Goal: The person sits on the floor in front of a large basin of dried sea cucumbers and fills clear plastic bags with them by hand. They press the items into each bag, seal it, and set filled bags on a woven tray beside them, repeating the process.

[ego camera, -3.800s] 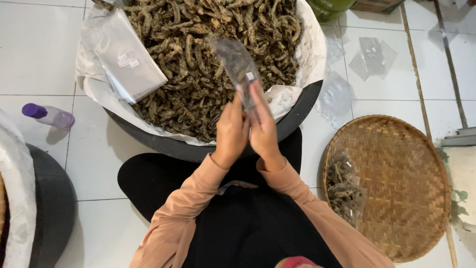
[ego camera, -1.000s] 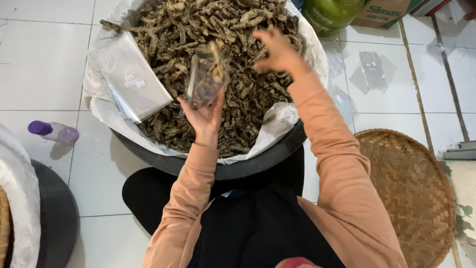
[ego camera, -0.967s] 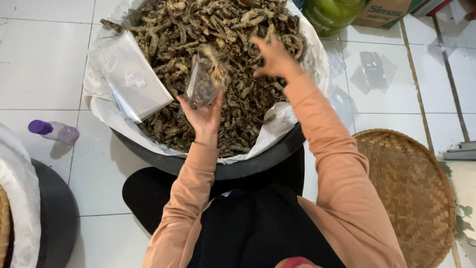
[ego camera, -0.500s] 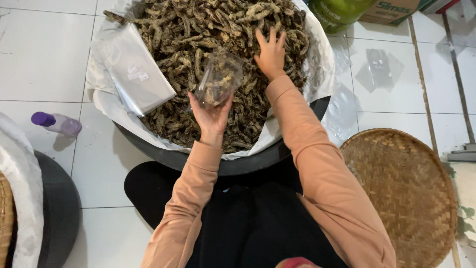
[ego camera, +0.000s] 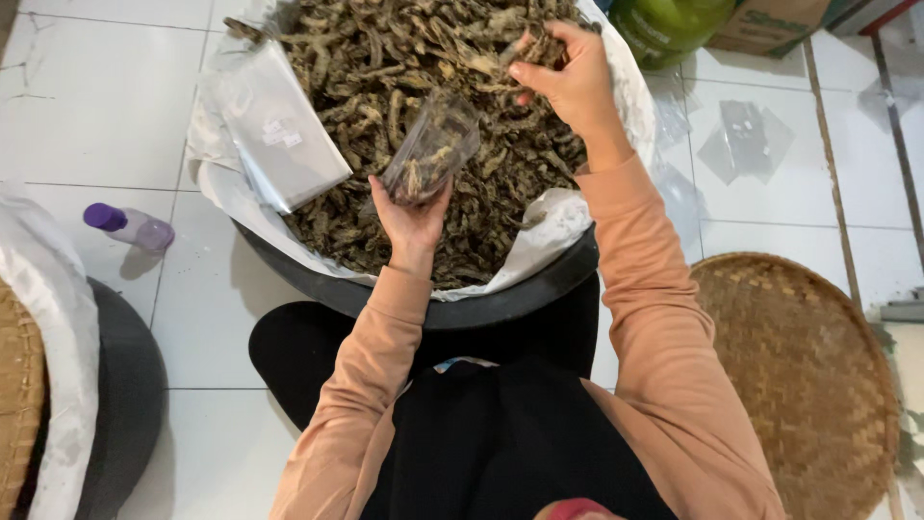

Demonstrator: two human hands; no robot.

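A big black basin [ego camera: 500, 306] lined with white plastic holds a heap of dried brown strips [ego camera: 385, 77]. My left hand [ego camera: 412, 214] holds up a small clear plastic bag [ego camera: 431, 146], tilted and partly filled with the strips. Above the heap on the right, my right hand [ego camera: 568, 77] is closed on a pinch of the strips, close to the bag's mouth.
A stack of flat clear bags [ego camera: 274, 125] leans on the basin's left rim. A purple-capped bottle [ego camera: 130, 226] lies on the tiled floor at left. A round woven tray [ego camera: 799, 376] sits at right; another lined basin [ego camera: 58, 366] is at the lower left.
My right hand has lifted from the heap with a pinch of strips and come toward the bag. The left hand keeps holding the bag, which now has more strips in it.
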